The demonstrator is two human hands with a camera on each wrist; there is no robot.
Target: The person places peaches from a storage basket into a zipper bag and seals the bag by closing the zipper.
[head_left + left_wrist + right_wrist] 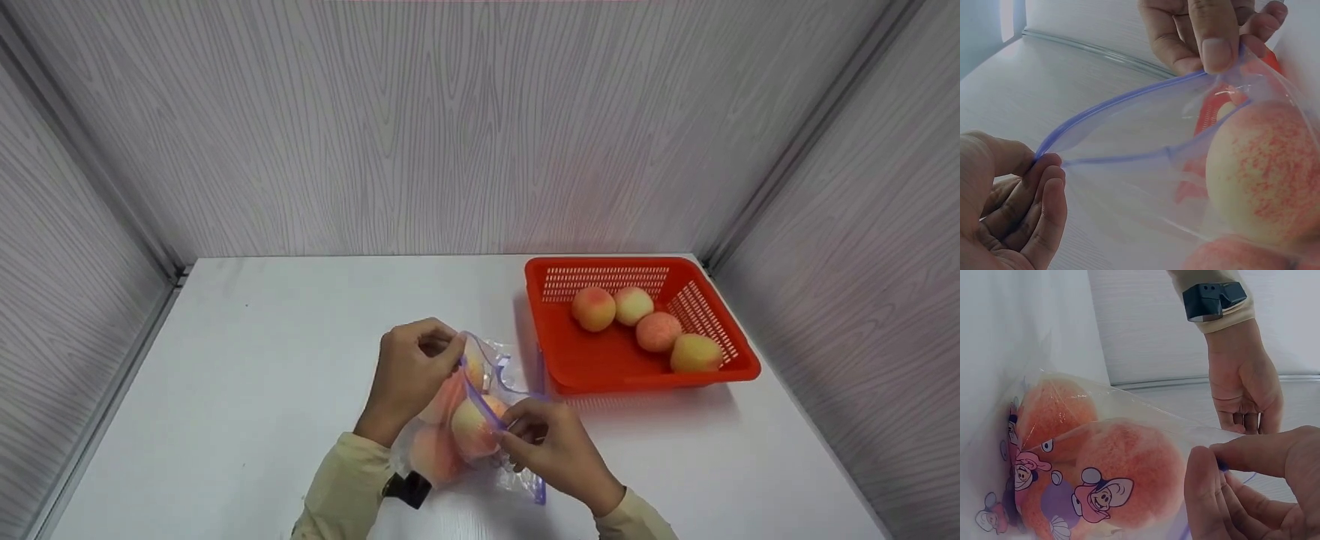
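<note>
A clear zip bag (1123, 197) with a purple zip edge holds several peaches (475, 429). Thumb and fingers of my left hand (416, 367) pinch the zip edge at one end of its mouth. At the other end my right hand (559, 450) pinches the same edge. Between the two hands the mouth gapes, its two purple strips apart in the left wrist view. Cartoon figures (1103, 495) are printed on the bag's side, seen in the right wrist view, with reddish peaches (1129, 467) behind the film.
To the right stands a red plastic basket (600, 367) with peaches (658, 331) along its back and right side. Clear plastic with another purple strip (540, 491) lies on the white table (285, 360) beneath the right hand. Grey wood-grain panels (450, 127) enclose the table.
</note>
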